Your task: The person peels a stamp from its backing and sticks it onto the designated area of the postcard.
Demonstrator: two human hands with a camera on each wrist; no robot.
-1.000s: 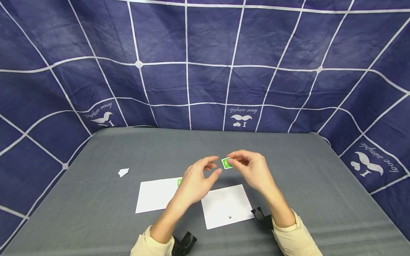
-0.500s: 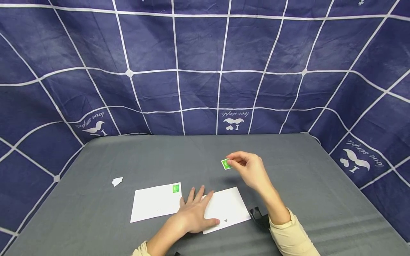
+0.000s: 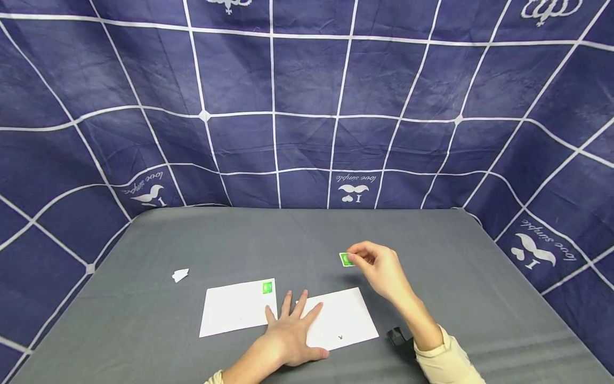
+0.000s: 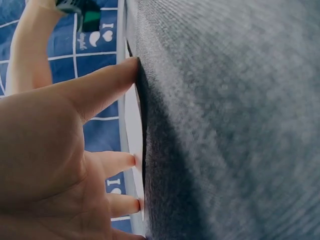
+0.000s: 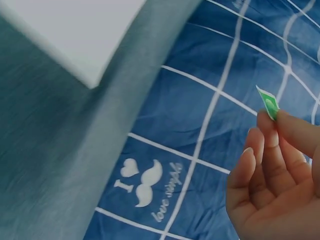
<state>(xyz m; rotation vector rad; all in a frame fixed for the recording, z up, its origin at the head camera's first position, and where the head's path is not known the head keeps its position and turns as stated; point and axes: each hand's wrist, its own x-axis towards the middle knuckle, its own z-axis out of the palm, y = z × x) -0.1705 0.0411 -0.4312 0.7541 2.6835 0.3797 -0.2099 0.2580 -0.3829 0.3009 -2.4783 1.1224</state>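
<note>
Between thumb and forefinger my right hand [image 3: 384, 271] pinches a small green stamp [image 3: 346, 260] with a white border, held above the table beyond the right envelope. The right wrist view shows the same stamp [image 5: 270, 103] tilted at the fingertips. My left hand [image 3: 290, 337] lies with its fingers spread over the left end of the right white envelope [image 3: 342, 319], which bears a small dark mark near its lower edge. In the left wrist view the thumb and fingertips touch the envelope [image 4: 134, 125] edge-on. Left of this hand lies another white envelope [image 3: 235, 309], a green stamp [image 3: 267, 288] at its upper right corner.
Small white paper scraps [image 3: 180, 275] lie at the left on the grey table [image 3: 268, 240]. A blue cloth [image 3: 307, 138] with white lines hangs behind the table and along both sides.
My left hand has come away from beside the stamp, down onto the right envelope, its fingers spreading. My right hand keeps its pinch on the stamp. The head view has shifted slightly.
</note>
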